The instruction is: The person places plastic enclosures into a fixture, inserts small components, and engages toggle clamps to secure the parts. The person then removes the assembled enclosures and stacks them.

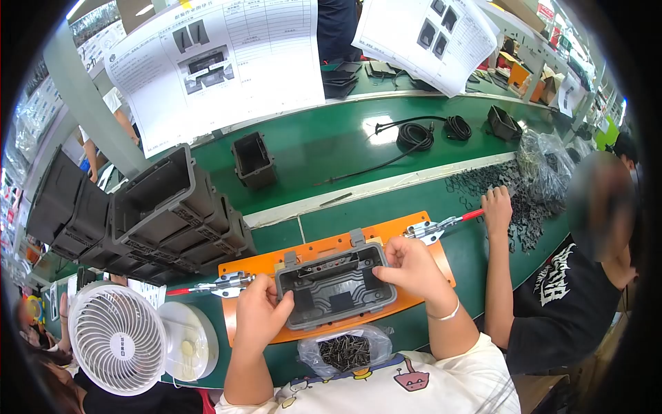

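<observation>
A grey plastic box [338, 319], open side up, sits on an orange fixture plate [431, 259]. My left hand [262, 310] is closed on the box's left wall, thumb over the rim and the other fingers partly hidden outside. At the far right corner, my right hand [412, 268] pinches the rim with the fingertips reaching inside. Toggle clamps flank the box: a left clamp [234, 281] and a right clamp [424, 231] with a red handle. Close to my body lies a clear plastic bag [379, 343] of small dark screws [345, 352].
Stacked dark grey boxes [165, 200] stand left, behind a white fan [124, 338]. A co-worker's hand [496, 207] rests by the right clamp's red handle, near a pile of black clips [527, 207]. Coiled black cable [416, 136] lies behind; paper sheets [221, 76] hang above.
</observation>
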